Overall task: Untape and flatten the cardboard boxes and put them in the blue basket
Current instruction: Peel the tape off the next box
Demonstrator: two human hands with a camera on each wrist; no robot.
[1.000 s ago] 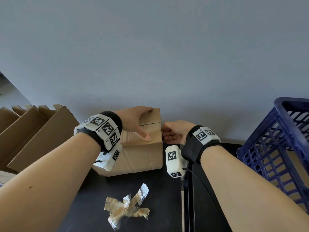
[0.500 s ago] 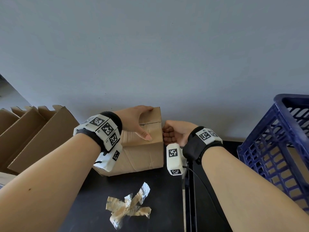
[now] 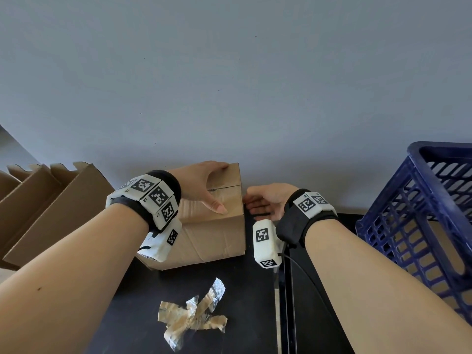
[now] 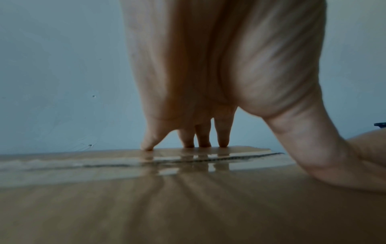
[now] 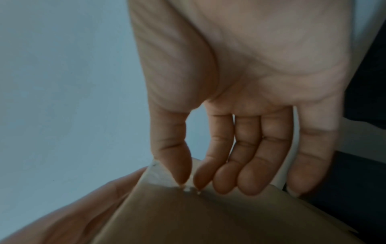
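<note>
Plain grey-blue wall behind a black table (image 3: 122,323), so nothing fancy. Sealed cardboard box (image 3: 214,233) sits at the back edge against the wall, still taped along the top seam. Left hand (image 3: 201,185) presses down on the lid, fingers spread and fairly straight, tips on the tape (image 4: 117,162). Right hand (image 3: 265,203) is at the box's right end; from the wrist view thumb and forefinger look like they're picking at the tape end there, other fingers loose. Wad of peeled tape (image 3: 191,318) lies up front, so some untaping is done already, I'd guess. Opened boxes (image 3: 48,208) wait on the left, not flattened. Blue basket (image 3: 419,226) on the right seems to hold cardboard. Plenty left.
</note>
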